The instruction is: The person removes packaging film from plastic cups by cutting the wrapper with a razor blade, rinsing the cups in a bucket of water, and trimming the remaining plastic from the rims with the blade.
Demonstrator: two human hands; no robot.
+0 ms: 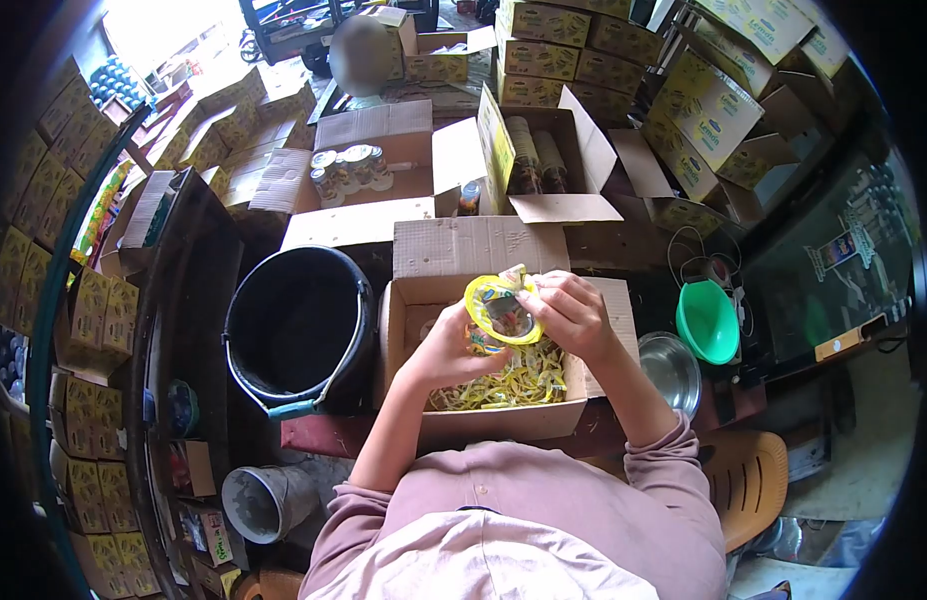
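My left hand (443, 350) is wrapped round a clear printed plastic cup (507, 318) with a yellow rim. Its mouth is tilted up toward me. At the far side of the rim, the fingers of my right hand (575, 314) pinch a small yellowish sachet (514, 275). Whether those fingers also touch the rim I cannot tell. Both hands are above an open cardboard carton (503, 424), which holds many small yellow sachets (503, 388).
A black bucket (245, 335) stands left of the carton. To the right are a green bowl (706, 322) and a metal bowl (673, 372). Behind stand an open box (403, 190) of printed jars (348, 172) and another box (573, 205) with stacked cups (535, 160).
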